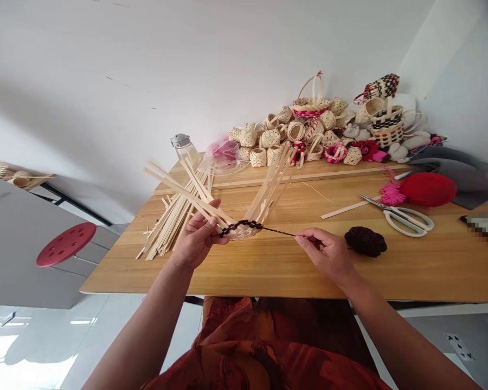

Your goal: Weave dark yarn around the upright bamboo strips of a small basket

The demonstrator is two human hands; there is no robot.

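My left hand [198,236] is closed on a small half-woven basket [244,230] of pale strips, whose loose ends fan upward. A dark strand [276,231] is woven along the basket's rim and runs taut to the right. My right hand [327,250] pinches that strand a short way from the basket. Just right of that hand a dark yarn ball [365,241] lies on the wooden table [268,271].
A bundle of pale strips [168,216] lies at the table's left. Scissors [402,218], a red yarn ball [428,189] and pink yarn [392,194] sit at the right. Several small woven baskets [309,132] are heaped against the wall. A red stool [66,244] stands at left.
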